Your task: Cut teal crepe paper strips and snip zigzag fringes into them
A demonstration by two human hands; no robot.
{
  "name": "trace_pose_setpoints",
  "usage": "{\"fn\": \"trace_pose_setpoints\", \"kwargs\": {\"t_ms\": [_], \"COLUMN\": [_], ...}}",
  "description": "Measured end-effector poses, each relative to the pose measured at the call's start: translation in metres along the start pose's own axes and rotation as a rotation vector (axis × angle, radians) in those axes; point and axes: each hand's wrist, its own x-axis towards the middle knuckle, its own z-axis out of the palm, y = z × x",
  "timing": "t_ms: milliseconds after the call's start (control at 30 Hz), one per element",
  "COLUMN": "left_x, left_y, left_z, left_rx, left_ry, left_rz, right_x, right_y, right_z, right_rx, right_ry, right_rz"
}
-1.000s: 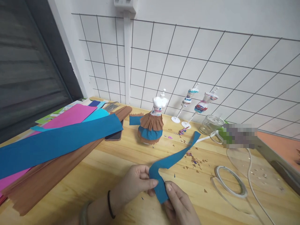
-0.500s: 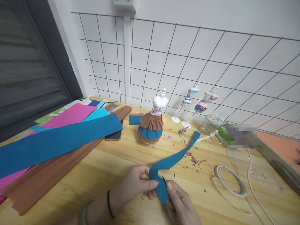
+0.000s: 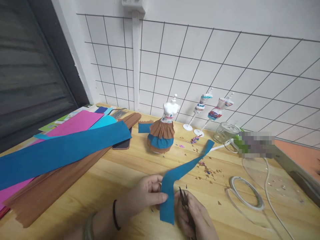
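My left hand (image 3: 145,196) pinches a long teal crepe paper strip (image 3: 175,181) near its lower end, which hangs down. The strip runs up and right across the wooden table (image 3: 120,170). Just right of the strip, my right hand (image 3: 197,216) is closed around small dark scissors (image 3: 183,198), blades pointing up beside the paper's edge. Behind stands a white mini mannequin (image 3: 165,128) dressed in brown and teal paper skirt layers.
Wide teal, brown and pink paper sheets (image 3: 62,146) lie at the left over a phone (image 3: 122,144). Two more small mannequins (image 3: 207,111), a glass jar (image 3: 225,132), tape loops (image 3: 245,196) and paper scraps sit to the right. A wire grid covers the wall.
The strip's lower end now hangs straight from my left hand. My right hand let go of the paper and the scissor blades now show beside it.
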Motion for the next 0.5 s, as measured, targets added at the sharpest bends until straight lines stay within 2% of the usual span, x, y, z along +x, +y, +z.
{"fn": "trace_pose_setpoints", "kwargs": {"t_ms": [100,300,400,500], "left_x": [-0.002,-0.005,-0.004,-0.002], "left_y": [-0.002,-0.002,-0.003,-0.006], "left_z": [0.000,0.004,0.004,0.002], "left_rx": [-0.010,0.072,0.056,0.072], "left_ry": [-0.097,-0.229,-0.256,-0.211], "left_rz": [-0.004,-0.019,0.017,0.006], "right_x": [-0.002,-0.004,-0.003,-0.002], "right_y": [-0.002,-0.010,-0.012,-0.009], "right_z": [0.001,0.009,0.011,0.010], "right_rx": [-0.045,-0.113,-0.149,-0.167], "right_ry": [-0.031,0.040,0.020,-0.018], "right_rz": [-0.050,-0.044,-0.060,-0.088]}}
